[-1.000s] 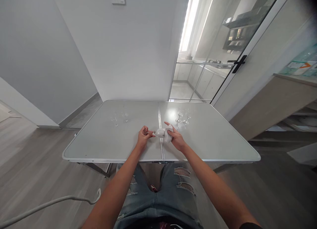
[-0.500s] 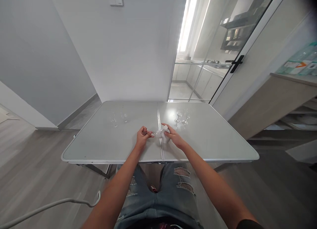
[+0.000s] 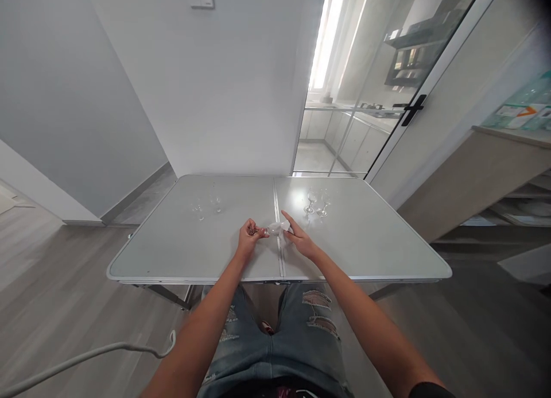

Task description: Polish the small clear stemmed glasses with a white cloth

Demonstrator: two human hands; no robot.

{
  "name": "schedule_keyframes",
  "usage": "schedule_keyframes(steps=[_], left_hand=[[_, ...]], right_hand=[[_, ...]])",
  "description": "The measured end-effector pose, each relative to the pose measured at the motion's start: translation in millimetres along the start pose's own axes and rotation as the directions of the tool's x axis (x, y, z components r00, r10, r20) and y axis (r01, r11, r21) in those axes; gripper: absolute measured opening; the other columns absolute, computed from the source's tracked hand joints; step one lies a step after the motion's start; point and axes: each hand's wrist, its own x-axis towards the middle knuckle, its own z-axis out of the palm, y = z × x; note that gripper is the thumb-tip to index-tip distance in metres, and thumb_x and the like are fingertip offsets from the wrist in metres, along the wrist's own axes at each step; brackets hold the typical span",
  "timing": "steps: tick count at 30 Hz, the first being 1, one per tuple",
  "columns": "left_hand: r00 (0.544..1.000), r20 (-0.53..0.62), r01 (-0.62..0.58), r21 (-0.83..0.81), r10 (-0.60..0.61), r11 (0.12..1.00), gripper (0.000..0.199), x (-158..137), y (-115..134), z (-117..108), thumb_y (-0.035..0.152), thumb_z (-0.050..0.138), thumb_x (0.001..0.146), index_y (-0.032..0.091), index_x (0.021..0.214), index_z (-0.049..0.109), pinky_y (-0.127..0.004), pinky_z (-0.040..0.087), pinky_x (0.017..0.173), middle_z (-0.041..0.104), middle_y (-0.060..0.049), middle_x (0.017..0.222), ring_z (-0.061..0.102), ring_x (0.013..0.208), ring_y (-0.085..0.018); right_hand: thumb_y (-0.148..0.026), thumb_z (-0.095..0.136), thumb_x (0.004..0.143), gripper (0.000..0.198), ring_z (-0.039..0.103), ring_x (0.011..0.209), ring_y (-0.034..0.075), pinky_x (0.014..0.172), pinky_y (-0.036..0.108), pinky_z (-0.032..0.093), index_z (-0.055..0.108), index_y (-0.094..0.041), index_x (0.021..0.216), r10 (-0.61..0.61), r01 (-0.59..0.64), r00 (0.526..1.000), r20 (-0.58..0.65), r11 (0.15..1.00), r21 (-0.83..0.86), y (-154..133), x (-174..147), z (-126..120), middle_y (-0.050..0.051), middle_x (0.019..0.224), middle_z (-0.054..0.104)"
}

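Note:
In front of me, above the near middle of the table (image 3: 206, 248), a clear stemmed glass (image 3: 272, 230) lies tilted on its side between my hands. My left hand (image 3: 249, 234) is closed around its stem end. At the bowl end, my right hand (image 3: 300, 237) pinches a white tissue or cloth (image 3: 284, 225) against the glass, with the index finger stretched out. The fingers partly hide the glass's foot and the tissue.
Two clear stemmed glasses (image 3: 309, 207) stand right of the table's centre seam. More clear glasses (image 3: 198, 213) stand at the left, faint against the grey top. A wall and a glazed door (image 3: 353, 116) border the far edge; a grey cable (image 3: 107, 348) hangs at lower left.
The right hand's index finger has lifted and straightened, and the tissue has shifted, showing less of itself beside the glass bowl. My left hand keeps its hold in nearly the same place.

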Motion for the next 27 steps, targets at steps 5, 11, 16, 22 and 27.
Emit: schedule_keyframes(steps=[5,11,16,22,27], left_hand=[[0.999,0.034,0.002,-0.005,-0.001,1.000,0.057,-2.2,1.4,0.1,0.044,0.087,0.070,0.022,0.078,0.035,-0.026,0.055,0.064,0.060,0.006,0.070,0.066,0.062,-0.013],[1.000,0.020,-0.014,-0.068,0.015,0.998,0.054,-3.6,4.2,3.3,0.043,0.087,0.071,0.022,0.077,0.037,-0.033,0.061,0.077,0.055,0.006,0.072,0.062,0.067,-0.011],[1.000,-0.001,-0.016,-0.054,0.016,0.998,0.055,-2.3,3.2,4.1,0.045,0.087,0.069,0.021,0.076,0.038,-0.035,0.061,0.079,0.057,0.005,0.072,0.062,0.068,-0.011],[0.999,-0.012,-0.033,-0.017,0.033,0.999,0.055,-1.4,0.5,1.8,0.043,0.087,0.070,0.022,0.075,0.036,-0.032,0.060,0.074,0.057,0.006,0.069,0.062,0.064,-0.011],[1.000,-0.001,-0.017,-0.014,0.017,1.000,0.055,-1.3,-0.2,1.8,0.043,0.087,0.069,0.022,0.076,0.037,-0.033,0.060,0.072,0.058,0.005,0.070,0.062,0.064,-0.012]], right_hand=[[-0.048,0.070,0.085,0.065,0.060,0.102,0.023,0.096,0.035,0.048,0.054,-0.029,0.145,0.120,-0.125,0.991,0.056,0.986,0.113,1.4,-2.3,-6.0,0.002,0.104,0.067],[-0.048,0.064,0.088,0.068,0.056,0.086,0.018,0.077,0.026,0.048,0.046,-0.027,0.150,0.127,-0.094,0.987,-0.102,0.955,0.281,2.4,-6.1,-7.1,0.001,0.094,0.061],[-0.046,0.064,0.090,0.062,0.054,0.115,0.023,0.103,0.034,0.043,0.049,-0.031,0.148,0.018,-0.014,0.998,-0.058,0.997,0.069,-1.0,-2.4,1.3,0.003,0.126,0.061],[-0.046,0.063,0.090,0.054,0.056,0.106,0.022,0.101,0.035,0.043,0.057,-0.032,0.141,0.018,-0.016,0.998,0.055,0.999,-0.036,1.8,5.1,-0.8,0.002,0.115,0.064],[-0.045,0.064,0.090,0.054,0.052,0.084,0.018,0.081,0.030,0.046,0.058,-0.029,0.141,0.074,-0.075,0.996,0.053,0.997,0.014,0.6,3.0,-6.1,0.001,0.091,0.061]])
